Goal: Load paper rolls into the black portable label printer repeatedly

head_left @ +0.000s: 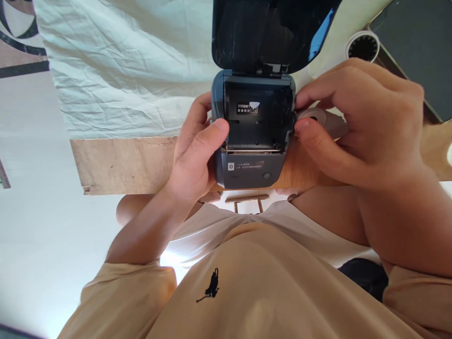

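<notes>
A dark blue-grey label printer stands at the table's front edge with its glossy black lid swung up and back. Its bay shows a small printed sticker inside and no roll. My left hand grips the printer's left side, thumb over the rim and fingers behind. My right hand has its thumb and index fingertip closed against the printer's right edge; the exact contact point is partly hidden. A white paper roll shows between that thumb and index finger, beside the printer; whether the hand touches it, I cannot tell.
A pale green cloth covers much of the wooden table. At the back right are a white cylinder with a dark round top and a dark flat panel. My legs are under the table, close to its front edge.
</notes>
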Available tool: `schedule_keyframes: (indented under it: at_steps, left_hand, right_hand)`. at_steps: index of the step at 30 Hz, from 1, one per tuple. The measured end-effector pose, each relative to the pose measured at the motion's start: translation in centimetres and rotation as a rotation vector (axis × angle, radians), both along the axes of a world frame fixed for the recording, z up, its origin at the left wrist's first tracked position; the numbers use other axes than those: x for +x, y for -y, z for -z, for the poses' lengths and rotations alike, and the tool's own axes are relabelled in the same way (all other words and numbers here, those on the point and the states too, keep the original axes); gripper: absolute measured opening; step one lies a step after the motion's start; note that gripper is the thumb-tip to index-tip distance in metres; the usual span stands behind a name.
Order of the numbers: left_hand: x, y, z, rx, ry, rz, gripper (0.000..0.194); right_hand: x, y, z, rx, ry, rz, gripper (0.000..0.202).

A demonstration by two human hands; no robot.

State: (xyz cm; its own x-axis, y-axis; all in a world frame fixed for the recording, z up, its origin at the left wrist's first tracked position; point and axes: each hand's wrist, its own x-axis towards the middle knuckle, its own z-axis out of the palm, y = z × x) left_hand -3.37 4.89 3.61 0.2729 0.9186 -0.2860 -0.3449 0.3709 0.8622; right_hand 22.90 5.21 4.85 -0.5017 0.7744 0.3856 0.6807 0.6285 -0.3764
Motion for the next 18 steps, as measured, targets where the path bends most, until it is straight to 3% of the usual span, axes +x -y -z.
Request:
schedule_keyframes:
  at_steps: [8, 13, 18]
  left_hand:
    - [-0.48, 0.18, 0.56, 0.017, -0.015, -0.028, 0.056]
    - [-0.53, 0.24, 0.46, 0.014, -0.034, 0.027, 0.056]
    - [-0.16, 0.14, 0.11, -0.023, -0.039, -0.007, 0.065]
  right_hand:
    - [-0.09, 0.11, -0.06, -0.032, 0.007, 0.019, 0.018]
    - [-0.03, -0.03, -0.01, -0.032, 0.005, -0.004, 0.018]
    - [0.02, -0.07, -0.03, -0.016, 0.003, -0.002, 0.017]
